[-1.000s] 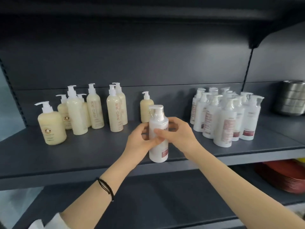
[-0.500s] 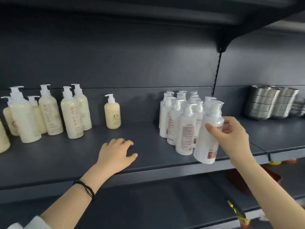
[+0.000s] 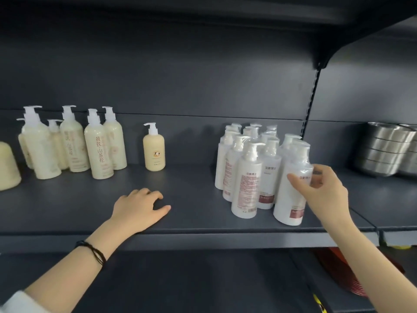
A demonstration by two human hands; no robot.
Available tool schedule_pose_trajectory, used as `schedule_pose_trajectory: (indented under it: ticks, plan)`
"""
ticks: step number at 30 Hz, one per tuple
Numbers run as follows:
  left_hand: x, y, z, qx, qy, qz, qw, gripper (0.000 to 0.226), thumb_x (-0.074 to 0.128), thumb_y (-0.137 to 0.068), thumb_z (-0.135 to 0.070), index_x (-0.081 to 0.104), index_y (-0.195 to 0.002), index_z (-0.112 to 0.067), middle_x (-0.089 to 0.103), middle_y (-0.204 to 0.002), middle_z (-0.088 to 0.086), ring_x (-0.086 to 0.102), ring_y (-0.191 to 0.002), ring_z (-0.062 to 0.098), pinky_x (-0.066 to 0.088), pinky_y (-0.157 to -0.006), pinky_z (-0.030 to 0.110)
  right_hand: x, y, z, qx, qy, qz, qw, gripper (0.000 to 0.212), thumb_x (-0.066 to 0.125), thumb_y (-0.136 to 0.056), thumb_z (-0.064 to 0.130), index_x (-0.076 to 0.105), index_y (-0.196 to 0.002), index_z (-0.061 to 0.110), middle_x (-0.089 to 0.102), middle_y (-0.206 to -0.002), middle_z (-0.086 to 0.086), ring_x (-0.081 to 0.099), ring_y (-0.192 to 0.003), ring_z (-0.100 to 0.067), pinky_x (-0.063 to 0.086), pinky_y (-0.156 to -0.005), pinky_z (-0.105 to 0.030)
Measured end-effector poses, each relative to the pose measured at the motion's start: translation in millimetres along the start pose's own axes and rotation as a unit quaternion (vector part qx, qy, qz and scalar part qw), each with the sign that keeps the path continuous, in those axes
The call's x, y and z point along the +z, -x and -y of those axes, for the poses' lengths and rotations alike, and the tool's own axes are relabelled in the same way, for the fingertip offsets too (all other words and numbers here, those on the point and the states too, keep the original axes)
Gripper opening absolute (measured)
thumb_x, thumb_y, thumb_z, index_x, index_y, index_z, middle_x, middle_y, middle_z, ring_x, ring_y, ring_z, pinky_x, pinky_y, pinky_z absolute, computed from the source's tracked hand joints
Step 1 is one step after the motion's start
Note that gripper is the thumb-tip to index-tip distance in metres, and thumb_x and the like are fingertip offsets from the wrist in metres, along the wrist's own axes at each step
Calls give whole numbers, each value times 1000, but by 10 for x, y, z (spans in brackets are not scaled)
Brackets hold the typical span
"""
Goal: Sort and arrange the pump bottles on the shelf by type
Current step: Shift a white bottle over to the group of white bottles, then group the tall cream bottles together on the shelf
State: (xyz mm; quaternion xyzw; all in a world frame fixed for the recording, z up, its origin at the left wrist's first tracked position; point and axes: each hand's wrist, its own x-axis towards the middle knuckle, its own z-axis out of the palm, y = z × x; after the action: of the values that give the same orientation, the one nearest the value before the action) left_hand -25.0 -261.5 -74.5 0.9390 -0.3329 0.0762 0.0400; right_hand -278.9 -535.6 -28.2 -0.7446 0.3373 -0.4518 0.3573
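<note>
- While the left hand lies palm down near the front edge of the shelf, fingers loosely bent, thumb spread and holding nothing, the right hand is the one on the work.
- It grips the held white bottle at its upper body; the thumb crosses the front and the fingers wrap behind; the bottle lies to that hand's left, its long axis near upright with a slight tilt; whether its base sits fully on the shelf cannot be told.
- That bottle stands at the front right corner of the white cluster, just beside its neighbours; letting go likely calls for drawing the hand off to the right, away from them.
- These bottles are smooth white plastic cylinders with pump heads; crinkled clear film wraps the necks; dark red bands mark the lower labels.
- Farther back, the small cream bottle stands alone, squat and round-shouldered; the tall cream bottles crowd the left.
- Stacked steel bowls gleam at far right on the next bay; the shelf itself is matte dark grey.
</note>
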Motion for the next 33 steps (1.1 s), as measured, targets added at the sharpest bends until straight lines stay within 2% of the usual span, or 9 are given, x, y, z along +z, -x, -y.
schedule_pose_trajectory:
  ticks: [3, 6, 8, 10, 14, 17, 20, 25, 33]
  plan:
    - [-22, 31, 50, 1, -9, 1, 1000, 51, 32, -90, -67, 48, -129, -38, 51, -131, -10, 46, -123, 14, 42, -92, 34, 20, 74, 83, -75, 40, -55, 995, 63, 78, -76, 30, 44, -129, 23, 51, -122, 3, 55, -101, -17, 47, -76, -36]
    - [-83, 76, 115, 12, -24, -11, 1000, 48, 34, -90, -64, 51, -126, -37, 55, -126, -10, 49, -119, 14, 42, -89, 33, 87, 169, 277, -167, 97, -96, 977, 49, 75, -78, 21, 52, -121, 20, 49, -123, -2, 48, -110, -22, 40, -79, -32]
    - [-146, 111, 197, 20, -36, -24, 999, 46, 35, -91, -63, 53, -124, -35, 57, -122, -10, 52, -115, 14, 43, -88, 32, 177, 231, 441, -240, 126, -86, 959, 37, 72, -80, 20, 58, -114, 17, 53, -117, -2, 49, -107, -22, 39, -80, -31]
    - [-218, 154, 303, 25, -43, -37, 998, 45, 35, -92, -61, 53, -122, -35, 59, -120, -9, 53, -113, 14, 42, -87, 32, 320, 298, 603, -276, 136, -30, 951, 30, 69, -83, 22, 59, -112, 19, 55, -111, 5, 54, -100, -18, 43, -74, -31]
    - [-347, 244, 566, 33, -61, -58, 996, 44, 35, -92, -59, 53, -124, -33, 59, -121, -8, 52, -114, 14, 41, -89, 33, 694, 467, 798, -290, 167, 56, 941, 31, 66, -85, 32, 58, -114, 23, 59, -110, 9, 57, -96, -14, 54, -68, -39]
    - [-428, 310, 817, 39, -77, -59, 995, 44, 35, -93, -59, 53, -123, -33, 59, -121, -9, 52, -114, 14, 40, -90, 33, 957, 575, 894, -294, 195, 95, 931, 34, 65, -86, 36, 59, -117, 24, 61, -111, 8, 58, -99, -16, 54, -72, -39]
    - [-479, 334, 1048, 50, -81, -51, 994, 43, 36, -93, -59, 54, -121, -32, 60, -119, -9, 53, -112, 14, 39, -88, 34, 1181, 653, 1034, -305, 239, 141, 911, 39, 61, -88, 44, 56, -124, 28, 59, -119, 11, 55, -97, -11, 52, -73, -34]
    - [-563, 228, 1329, 70, -84, -78, 991, 46, 35, -91, -61, 54, -123, -34, 61, -121, -9, 54, -110, 15, 40, -80, 32, 1573, 746, 1317, -334, 283, 190, 879, 44, 56, -89, 49, 50, -130, 33, 54, -128, 15, 50, -113, -9, 45, -79, -29]
    - [-552, -216, 1478, 30, -63, -114, 991, 46, 38, -93, -55, 47, -132, -34, 52, -131, -9, 50, -117, 15, 44, -75, 30, 2315, 443, 1453, -350, 303, 237, 854, 47, 54, -89, 52, 46, -132, 34, 56, -122, 9, 53, -110, -15, 38, -74, -28]
